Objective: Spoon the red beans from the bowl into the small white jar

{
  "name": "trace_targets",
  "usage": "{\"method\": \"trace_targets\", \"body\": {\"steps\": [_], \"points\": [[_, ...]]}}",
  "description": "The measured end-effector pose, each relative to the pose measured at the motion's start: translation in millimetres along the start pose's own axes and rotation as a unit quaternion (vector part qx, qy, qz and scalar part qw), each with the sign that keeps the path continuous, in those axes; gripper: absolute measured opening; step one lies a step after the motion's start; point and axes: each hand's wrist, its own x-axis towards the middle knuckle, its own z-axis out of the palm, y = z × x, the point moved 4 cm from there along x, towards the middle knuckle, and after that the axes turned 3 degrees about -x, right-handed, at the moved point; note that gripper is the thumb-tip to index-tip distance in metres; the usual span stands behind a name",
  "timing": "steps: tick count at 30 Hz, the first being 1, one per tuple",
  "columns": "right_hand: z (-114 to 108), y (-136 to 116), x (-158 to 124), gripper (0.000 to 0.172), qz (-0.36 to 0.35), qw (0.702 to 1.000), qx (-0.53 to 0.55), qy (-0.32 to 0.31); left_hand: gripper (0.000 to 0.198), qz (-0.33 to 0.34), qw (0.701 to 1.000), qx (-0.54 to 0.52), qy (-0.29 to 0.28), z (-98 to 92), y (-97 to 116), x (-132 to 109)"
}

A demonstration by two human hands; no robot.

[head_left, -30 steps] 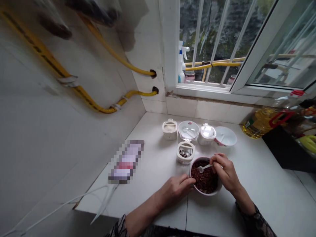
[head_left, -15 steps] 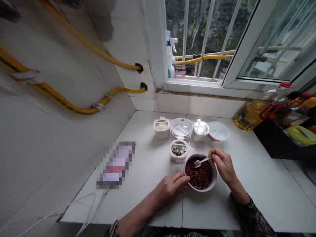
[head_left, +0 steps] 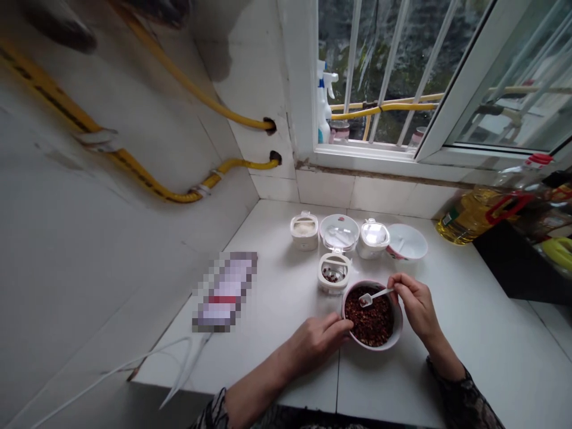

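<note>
A white bowl (head_left: 397,335) full of dark red peppercorns stands on the white counter (head_left: 277,310) in front of me. My left hand (head_left: 319,339) rests against its left rim, fingers curled on the edge. My right hand (head_left: 413,304) pinches the handle of a small white spoon (head_left: 373,296), whose scoop lies over the peppercorns. Just behind the bowl is an open small white jar (head_left: 334,275) with a few peppercorns inside.
Behind the jar stand two lidded white condiment jars (head_left: 304,230) (head_left: 373,239), a clear lid (head_left: 339,231) and an empty white bowl (head_left: 406,243). An oil bottle (head_left: 482,215) lies at the right. Yellow hoses (head_left: 214,179) run along the left wall. A white cable (head_left: 147,363) hangs off the counter's front left edge.
The camera shifted slightly. Both hands stay at the bowl; the spoon remains over the peppercorns, with its scoop a little lower in the bowl.
</note>
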Motion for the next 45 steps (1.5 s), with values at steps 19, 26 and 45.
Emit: {"method": "trace_targets", "body": {"steps": [19,26,45], "points": [[25,-52,-3,0.017,-0.227,0.966,-0.119,0.011,0.017,0.002,1.0,-0.005,0.003,-1.4,1,1],[14,-56,-7,0.021,-0.307,0.937,-0.169,0.007,0.019,0.006,1.0,-0.006,0.018,-0.9,0,0],[3,-9,-2,0.019,-0.059,0.996,-0.047,-0.041,0.017,0.008,1.0,-0.019,0.008,-1.1,0,1]]}}
